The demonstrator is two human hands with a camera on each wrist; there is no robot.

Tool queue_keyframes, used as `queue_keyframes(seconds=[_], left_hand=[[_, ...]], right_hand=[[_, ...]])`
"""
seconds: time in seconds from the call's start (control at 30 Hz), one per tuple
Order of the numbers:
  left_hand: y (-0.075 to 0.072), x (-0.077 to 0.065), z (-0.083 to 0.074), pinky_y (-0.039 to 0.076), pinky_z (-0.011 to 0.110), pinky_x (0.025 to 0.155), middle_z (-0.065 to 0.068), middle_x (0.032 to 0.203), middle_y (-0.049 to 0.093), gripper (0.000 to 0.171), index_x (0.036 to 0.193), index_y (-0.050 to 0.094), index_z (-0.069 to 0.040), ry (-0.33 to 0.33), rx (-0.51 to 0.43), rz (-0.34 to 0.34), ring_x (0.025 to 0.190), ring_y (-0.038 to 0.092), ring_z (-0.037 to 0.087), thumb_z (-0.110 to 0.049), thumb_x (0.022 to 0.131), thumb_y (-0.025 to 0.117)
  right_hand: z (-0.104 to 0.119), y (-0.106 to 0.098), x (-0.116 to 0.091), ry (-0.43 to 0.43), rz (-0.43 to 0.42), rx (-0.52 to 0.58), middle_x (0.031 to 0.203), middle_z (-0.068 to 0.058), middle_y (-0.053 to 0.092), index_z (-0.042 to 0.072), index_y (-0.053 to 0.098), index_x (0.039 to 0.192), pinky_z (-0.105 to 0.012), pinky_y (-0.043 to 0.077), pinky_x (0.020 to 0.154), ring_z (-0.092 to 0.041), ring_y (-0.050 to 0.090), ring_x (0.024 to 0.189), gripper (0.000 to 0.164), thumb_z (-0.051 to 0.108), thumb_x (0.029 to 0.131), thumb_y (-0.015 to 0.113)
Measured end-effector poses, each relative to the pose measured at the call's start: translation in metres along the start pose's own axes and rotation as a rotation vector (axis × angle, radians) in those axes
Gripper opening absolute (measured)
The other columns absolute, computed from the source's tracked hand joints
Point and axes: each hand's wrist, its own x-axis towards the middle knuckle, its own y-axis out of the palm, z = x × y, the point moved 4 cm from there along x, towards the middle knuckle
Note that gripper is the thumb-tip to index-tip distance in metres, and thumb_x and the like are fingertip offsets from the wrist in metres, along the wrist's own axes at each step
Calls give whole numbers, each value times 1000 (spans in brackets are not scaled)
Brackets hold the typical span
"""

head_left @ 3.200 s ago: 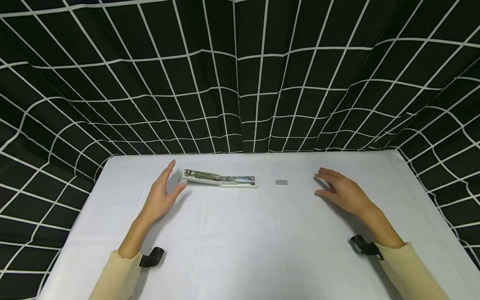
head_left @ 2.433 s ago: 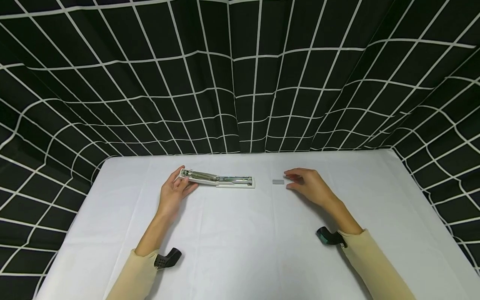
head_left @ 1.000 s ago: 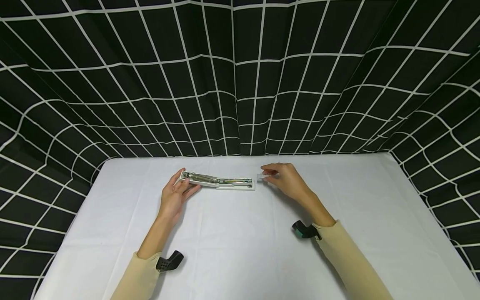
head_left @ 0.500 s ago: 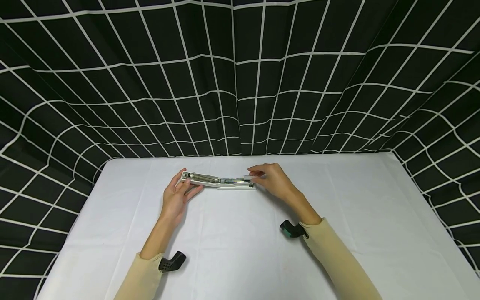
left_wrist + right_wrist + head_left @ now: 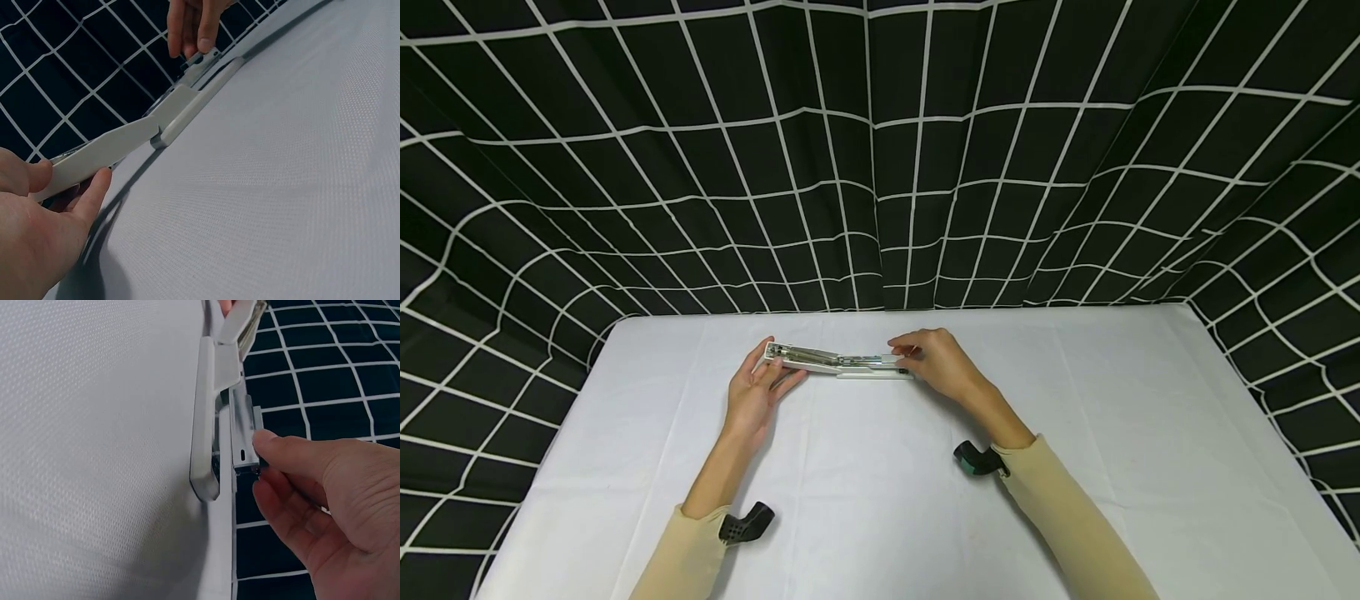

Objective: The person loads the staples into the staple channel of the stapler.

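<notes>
A white stapler (image 5: pixel 802 359) lies swung wide apart on the table, its metal inside facing up. My left hand (image 5: pixel 750 405) grips the end of its top arm (image 5: pixel 103 153) between thumb and fingers. At the other end, my right hand (image 5: pixel 942 362) pinches a small grey strip of staples (image 5: pixel 258 417) over the metal magazine (image 5: pixel 242 428). The strip lies along the magazine's channel, mostly hidden by the thumb and fingers. In the right wrist view the magazine stands apart from the white base (image 5: pixel 203 469).
A white cloth covers the table (image 5: pixel 880 483). Behind and at both sides hangs a black curtain with a white grid (image 5: pixel 880 167). Each wrist wears a black camera, one at the left (image 5: pixel 747 523) and one at the right (image 5: pixel 977 458).
My left hand has taken hold of the stapler's top arm. My right hand has picked the staple strip off the table and brought it left, onto the magazine.
</notes>
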Motion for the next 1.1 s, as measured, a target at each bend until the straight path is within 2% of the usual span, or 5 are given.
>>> queue_keyframes(seconds=[0.3, 0.5, 0.83, 0.97, 1.1], left_hand=[[0, -2, -2, 49, 42, 103, 25, 137, 40, 55, 155, 21, -5, -2, 3, -11, 112, 61, 23, 3, 103, 39], [0, -3, -4, 49, 42, 103, 25, 139, 39, 54, 154, 23, -6, -3, 6, -25, 116, 59, 26, 3, 103, 38], [-3, -3, -2, 49, 43, 103, 26, 136, 41, 54, 154, 22, -3, 12, 10, -27, 111, 62, 23, 4, 103, 39], [-2, -3, 0, 49, 43, 102, 27, 135, 42, 55, 154, 22, -2, 16, 14, -21, 109, 63, 22, 5, 102, 39], [3, -2, 0, 50, 43, 101, 27, 139, 43, 55, 153, 26, -2, 55, 19, -28, 106, 65, 20, 6, 101, 43]], right_hand=[[1, 1, 1, -32, 10, -40, 96, -7, 74, 0, 76, 103, -30, 57, 77, -18, 67, 87, 20, -1, 83, 76], [7, 3, 0, -130, 25, -197, 97, -6, 72, 2, 77, 93, -33, 55, 88, -23, 65, 98, 9, 0, 84, 74], [13, 5, -2, -126, 55, -387, 101, -8, 72, 4, 79, 89, -33, 57, 84, -23, 64, 97, 6, 2, 85, 75], [7, 2, -6, -41, 50, -318, 106, -9, 71, 4, 77, 94, -36, 56, 88, -24, 64, 101, 10, 4, 85, 75], [-7, -2, -11, 100, 41, -103, 115, -13, 68, 0, 67, 118, -37, 55, 92, -27, 66, 105, 38, 2, 81, 79]])
